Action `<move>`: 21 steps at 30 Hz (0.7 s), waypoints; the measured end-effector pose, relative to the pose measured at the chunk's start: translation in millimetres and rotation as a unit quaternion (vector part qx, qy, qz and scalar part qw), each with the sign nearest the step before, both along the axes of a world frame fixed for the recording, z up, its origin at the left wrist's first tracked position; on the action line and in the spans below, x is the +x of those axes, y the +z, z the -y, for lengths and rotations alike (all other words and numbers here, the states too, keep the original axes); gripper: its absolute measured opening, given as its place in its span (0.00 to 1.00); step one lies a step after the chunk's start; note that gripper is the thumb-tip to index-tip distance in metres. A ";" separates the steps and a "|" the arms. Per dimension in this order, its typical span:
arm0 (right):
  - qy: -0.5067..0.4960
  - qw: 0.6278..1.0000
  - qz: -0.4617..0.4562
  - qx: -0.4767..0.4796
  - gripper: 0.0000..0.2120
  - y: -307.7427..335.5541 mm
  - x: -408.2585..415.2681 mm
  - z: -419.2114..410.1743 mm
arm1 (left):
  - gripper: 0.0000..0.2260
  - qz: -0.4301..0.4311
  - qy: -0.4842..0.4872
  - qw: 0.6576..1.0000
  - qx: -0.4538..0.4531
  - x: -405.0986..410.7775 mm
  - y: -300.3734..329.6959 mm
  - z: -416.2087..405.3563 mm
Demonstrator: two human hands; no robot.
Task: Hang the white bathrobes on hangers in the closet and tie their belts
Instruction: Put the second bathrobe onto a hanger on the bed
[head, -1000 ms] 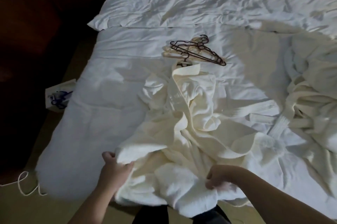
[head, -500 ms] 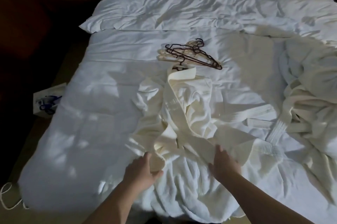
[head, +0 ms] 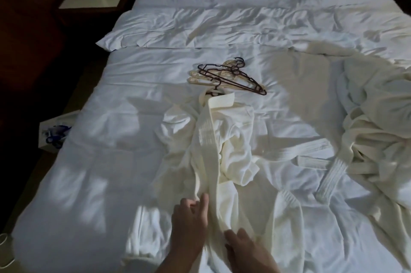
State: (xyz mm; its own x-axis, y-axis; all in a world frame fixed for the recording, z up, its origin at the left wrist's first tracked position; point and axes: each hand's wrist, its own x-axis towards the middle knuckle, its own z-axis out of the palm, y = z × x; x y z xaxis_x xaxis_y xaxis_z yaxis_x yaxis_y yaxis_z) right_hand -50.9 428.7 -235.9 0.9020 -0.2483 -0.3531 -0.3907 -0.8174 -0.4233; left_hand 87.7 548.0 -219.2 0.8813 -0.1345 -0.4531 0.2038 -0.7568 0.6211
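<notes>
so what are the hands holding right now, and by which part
The left hand pinches the bathrobe at its front band, near the lower end. The right hand rests on the same band, apparently not gripping.

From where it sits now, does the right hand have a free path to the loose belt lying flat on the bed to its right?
Probably yes. The right hand rests on the bathrobe, and only low rumpled fabric lies between it and the belt, which is uncovered.
</notes>
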 end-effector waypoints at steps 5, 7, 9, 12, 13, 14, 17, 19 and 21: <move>-0.044 0.995 0.089 0.021 0.16 18.5 1.3 0.3 | 0.21 -0.066 -0.112 0.987 0.092 -2.3 4.1 42.1; -0.052 0.996 0.039 0.066 0.16 24.0 -2.8 16.0 | 0.11 -0.052 -0.111 0.988 0.090 -3.3 -1.9 40.9; -0.056 0.996 -0.002 0.074 0.17 16.9 -9.4 48.2 | 0.08 -0.073 -0.035 0.997 0.014 -4.1 -2.2 35.6; 0.049 0.990 -0.118 -0.053 0.24 -1.7 -19.2 105.8 | 0.07 -0.111 0.046 0.990 -0.074 -7.8 1.3 25.9; 0.081 0.981 -0.164 -0.057 0.27 -3.7 -22.0 119.7 | 0.06 -0.119 0.059 0.987 -0.086 -9.8 2.1 21.6; 0.107 0.974 -0.194 -0.057 0.29 -3.9 -24.3 129.9 | 0.06 -0.123 0.065 0.986 -0.094 -11.5 3.9 17.5; 0.206 0.953 -0.183 -0.123 0.25 -1.5 -29.0 143.6 | 0.06 -0.109 0.066 0.986 -0.103 -12.2 5.7 9.8; 0.256 0.946 -0.131 -0.153 0.19 3.3 -34.2 142.9 | 0.06 -0.105 0.074 0.985 -0.116 -8.9 9.5 8.9; 0.284 0.943 -0.129 -0.114 0.23 5.8 -48.5 139.5 | 0.05 -0.114 0.069 0.984 -0.122 -5.9 12.0 8.8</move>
State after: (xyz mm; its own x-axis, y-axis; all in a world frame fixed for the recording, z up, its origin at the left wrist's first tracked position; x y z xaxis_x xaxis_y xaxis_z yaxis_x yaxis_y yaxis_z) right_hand -99.4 289.2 -230.1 0.8039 0.1525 -0.5749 0.0706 -0.9842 -0.1624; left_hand 81.8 539.2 -207.2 0.7781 -0.1492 -0.6101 0.4493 -0.5466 0.7067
